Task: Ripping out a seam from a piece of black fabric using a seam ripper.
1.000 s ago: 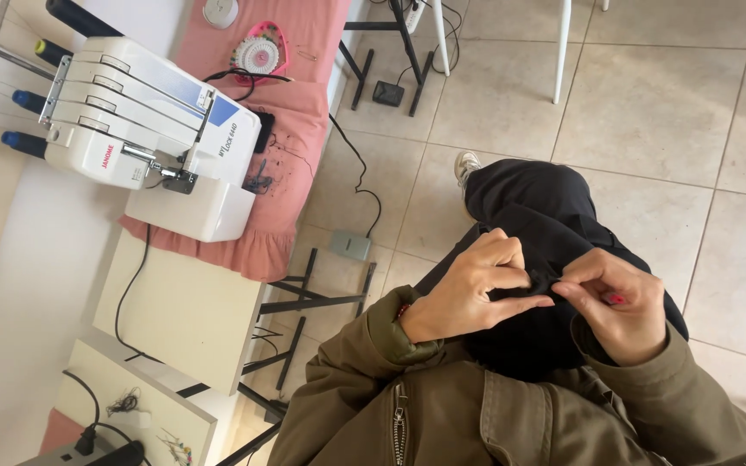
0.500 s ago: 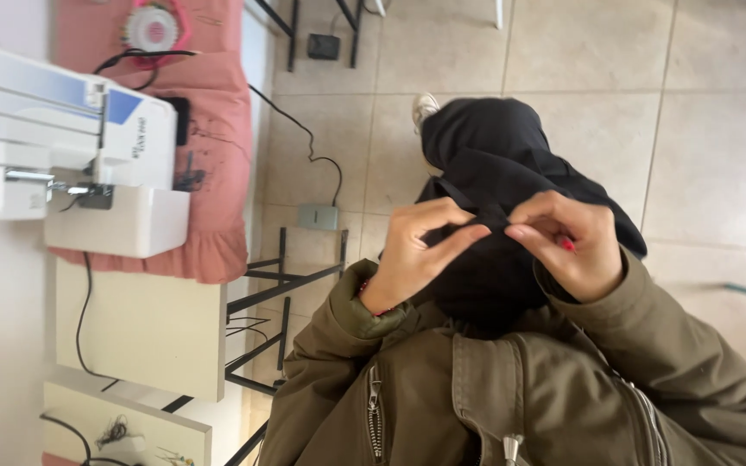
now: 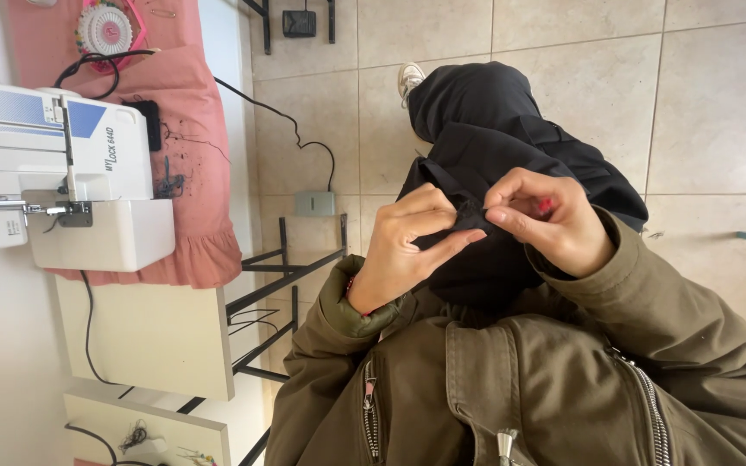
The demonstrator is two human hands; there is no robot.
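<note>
In the head view, the only 1 here, both hands meet over a bundle of soft black woven fabric (image 3: 494,155) that lies across the person's lap and drapes toward the floor, so its weight rests there while only a small fold is lifted for close handling. The left hand (image 3: 403,250) has thumb and fingers pressed together on that fold, pinching the cloth. The right hand (image 3: 554,220), just opposite and nearly touching it, nips the same raised edge between thumb and forefinger; something small and red shows between its fingers, too small to identify. The fabric looks matte and limp, gathering in thick rounded folds. Olive-green jacket sleeves (image 3: 649,311) with ribbed cuffs and metal zips frame the hands. To the left, well apart, a boxy white plastic overlock sewing machine (image 3: 71,190) stands on a pink ruffled cloth (image 3: 200,147) covering a pale table, with a round pin wheel (image 3: 104,28) beyond it. A black cable (image 3: 287,129) runs down to a grey foot pedal (image 3: 314,204) on the beige tiled floor (image 3: 718,103).
</note>
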